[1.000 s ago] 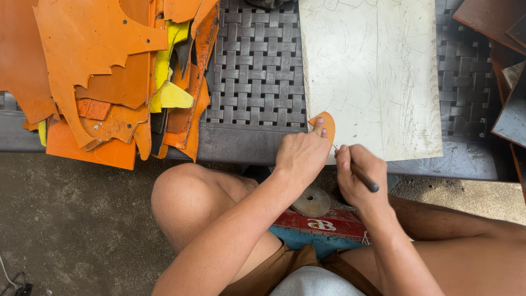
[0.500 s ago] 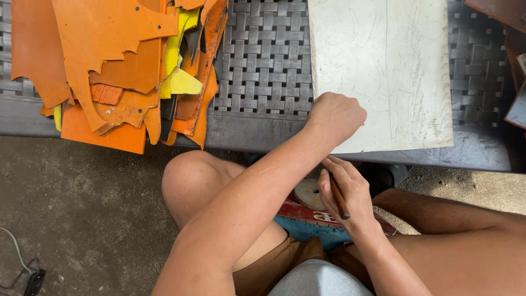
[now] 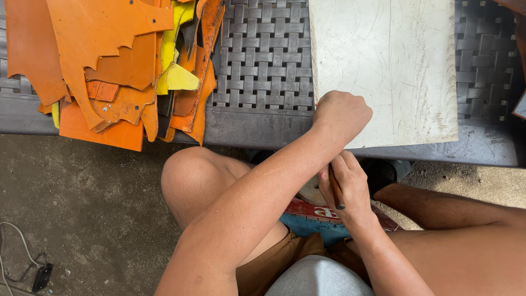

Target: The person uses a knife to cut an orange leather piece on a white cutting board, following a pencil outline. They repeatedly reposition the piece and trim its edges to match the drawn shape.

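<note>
Two hands | left hand (image 3: 341, 114) — fingers fisted at white board (image 3: 394, 66) edge | right hand (image 3: 345, 183) — fingers gripping tool (image 3: 335, 189)

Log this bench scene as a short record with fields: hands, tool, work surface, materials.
left hand: closed fist resting on the near edge of the board
right hand: below the bench edge, gripping the tool
tool: thin dark-tipped brown stick
work surface: scratched white rectangular cutting board on a grey woven mat
materials: pile of orange and yellow leather offcuts, left of the mat
</note>
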